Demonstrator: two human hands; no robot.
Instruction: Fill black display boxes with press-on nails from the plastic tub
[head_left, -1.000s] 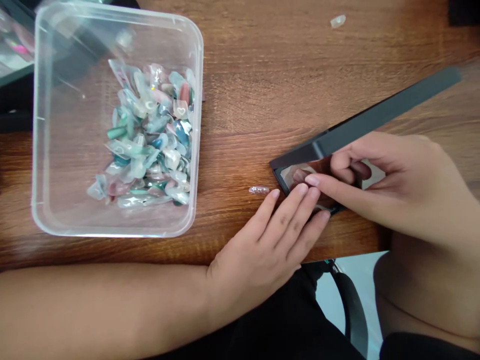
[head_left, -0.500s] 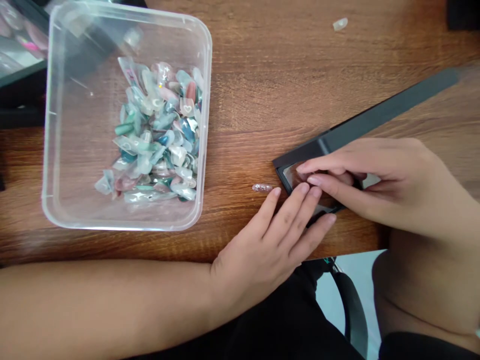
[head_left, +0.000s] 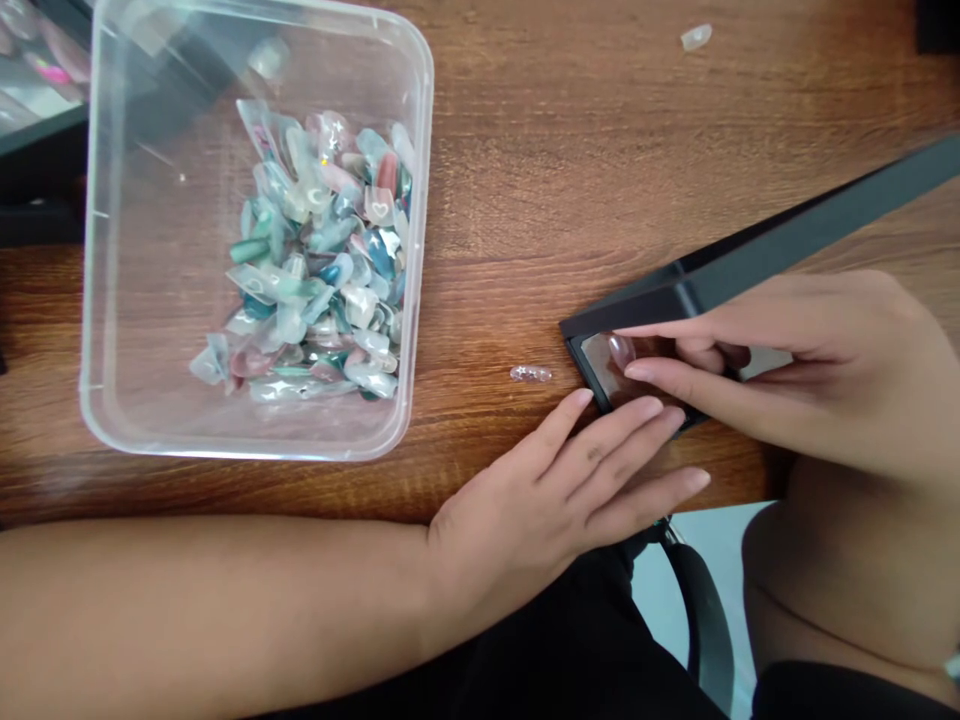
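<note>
In the head view, the left hand is lying released; the right hand (I can't tell its grip) is reaching over a black angular case. One clear starry false nail is lying outside, many pastel ones in a clear plastic tub.

light: moderate, soft, source unclear | glare: white glints along clear box rim, pale sheen on tabletop at box's lower left, faint glint on black frame right of box | shadows: soft-edged | blur: mild overall, wood grain smeared far right of box
</note>
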